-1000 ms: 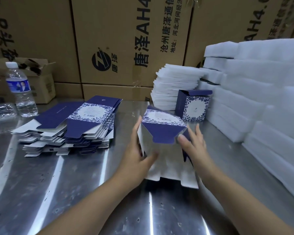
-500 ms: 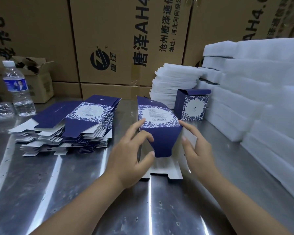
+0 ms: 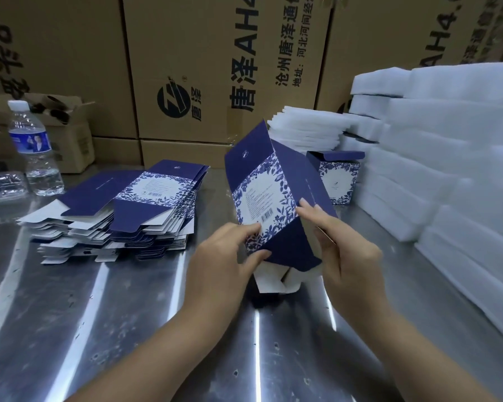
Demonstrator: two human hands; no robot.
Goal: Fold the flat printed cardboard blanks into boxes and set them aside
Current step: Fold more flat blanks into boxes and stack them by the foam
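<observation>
While fingers of left hand (image 3: 224,265) and right hand (image 3: 349,250) grasp blank (image 3: 262,195) | stack (image 3: 122,216) left | box (image 3: 340,178), foam (image 3: 447,169) behind

Flat overhead light struck the steel worktop (image 3: 55,329), leaving white glare streaks beside the left hand (image 3: 224,271) and below the right hand (image 3: 352,265). The cardboard blank (image 3: 262,198) between them looked sharp; far edges bowed, softened.

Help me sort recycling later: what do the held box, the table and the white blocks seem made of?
Held box: thin printed cardboard, blue outside, plain white inside at its flaps. Table: metal, likely stainless steel, with streaky reflections. White blocks: probably soft foam, matte and fuzzy-edged.
</observation>
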